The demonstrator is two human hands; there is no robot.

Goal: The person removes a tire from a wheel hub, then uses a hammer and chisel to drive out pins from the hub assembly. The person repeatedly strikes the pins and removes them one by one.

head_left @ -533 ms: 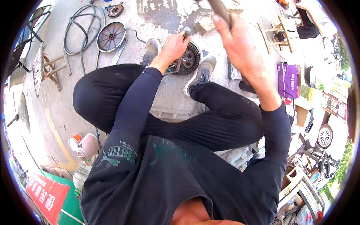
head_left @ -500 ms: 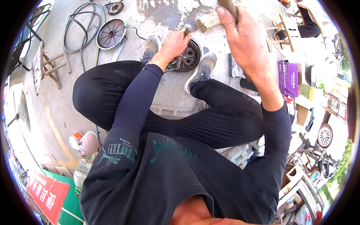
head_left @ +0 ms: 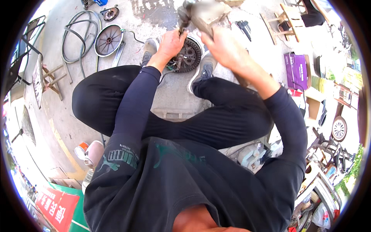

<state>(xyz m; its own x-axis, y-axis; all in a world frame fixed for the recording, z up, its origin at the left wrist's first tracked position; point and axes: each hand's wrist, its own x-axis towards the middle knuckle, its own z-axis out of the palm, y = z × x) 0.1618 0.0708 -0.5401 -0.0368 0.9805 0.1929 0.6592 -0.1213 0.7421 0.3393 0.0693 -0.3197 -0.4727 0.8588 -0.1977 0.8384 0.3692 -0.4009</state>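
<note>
Head view: you sit on the floor (head_left: 162, 15), the hub (head_left: 190, 54) between your shoes.
Left hand (head_left: 170, 42): closed around a punch (head_left: 181, 29) stood on the hub.
Right hand (head_left: 224, 48): gripping a raised hammer (head_left: 203, 13) by its handle.
Progress: judged mid-way; the hub is still in one piece, so driving out is not yet done.
Nearby: cover (head_left: 108, 40) lies by the hose (head_left: 73, 36).

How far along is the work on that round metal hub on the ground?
Already done: the round toothed hub lies flat on the concrete between the person's shoes, and a wheel disc lies apart. In hand: the left hand steadies a thin tool on the hub while the right hand raises a hammer. What remains can't be judged from here.
</note>
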